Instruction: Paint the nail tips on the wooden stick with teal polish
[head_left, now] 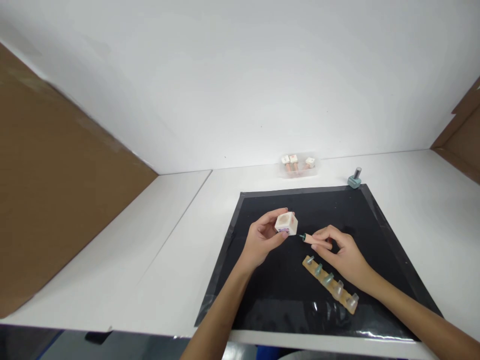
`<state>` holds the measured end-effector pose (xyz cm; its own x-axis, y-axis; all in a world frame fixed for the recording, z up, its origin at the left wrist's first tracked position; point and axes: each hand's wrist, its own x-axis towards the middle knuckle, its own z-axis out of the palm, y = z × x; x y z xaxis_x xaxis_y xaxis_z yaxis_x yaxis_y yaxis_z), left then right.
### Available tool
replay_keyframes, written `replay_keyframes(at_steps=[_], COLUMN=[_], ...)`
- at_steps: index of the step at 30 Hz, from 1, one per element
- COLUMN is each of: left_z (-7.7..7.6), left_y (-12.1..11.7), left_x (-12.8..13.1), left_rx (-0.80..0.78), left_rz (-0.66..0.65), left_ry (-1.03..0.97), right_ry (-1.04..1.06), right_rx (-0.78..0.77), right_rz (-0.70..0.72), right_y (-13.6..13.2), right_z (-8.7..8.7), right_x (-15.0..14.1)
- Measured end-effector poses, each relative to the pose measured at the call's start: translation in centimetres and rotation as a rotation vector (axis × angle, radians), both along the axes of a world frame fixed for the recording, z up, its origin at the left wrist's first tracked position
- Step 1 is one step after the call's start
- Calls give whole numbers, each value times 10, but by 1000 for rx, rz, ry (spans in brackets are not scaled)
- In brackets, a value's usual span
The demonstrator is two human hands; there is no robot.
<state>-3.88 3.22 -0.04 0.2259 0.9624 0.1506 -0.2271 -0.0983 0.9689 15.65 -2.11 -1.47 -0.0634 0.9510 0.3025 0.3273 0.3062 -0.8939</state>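
My left hand (262, 237) grips a small white cube-shaped nail polish bottle (287, 223) between thumb and fingers, a round mark on its upper face. Just to its right, my right hand (339, 250) pinches a peach-coloured nail polish brush (314, 240). The brush's dark green tip points left at the bottle's side; whether they touch I cannot tell. Below the right hand, a tan strip (327, 286) lies slantwise on the black mat (270, 295). Several false nails (329, 278) stand along it, green towards the far end and clear towards the near end.
Behind the mat, against the white wall, a clear plastic box (298, 172) holds white cube-shaped bottles with peach caps. A green bottle with a silver cap (354, 178) stands near the mat's far right corner. Brown panels (56, 190) flank the white table.
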Motion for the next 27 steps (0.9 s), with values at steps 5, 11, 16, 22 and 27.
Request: replay_keyframes(at_steps=[5,11,16,22,27], left_z=[1,-1,-1,1,1], left_y=[-2,-2,-2,-2,-2], left_x=[1,2,3,5,5], left_rx=[-31,-46,-50,-43,-32], left_rz=[-21,-26,-30,-36,-29], left_ry=[-35,-62,-85,-83,-50], right_ry=[19,23,25,16,11], right_rx=[25,65,105,123,124], right_rz=[-18,-11,-6,-46,-32], right_y=[-1,-2,-3,-5,-5], right_z=[0,2,4,6,8], right_x=[-1,-2,-3,-6,-7])
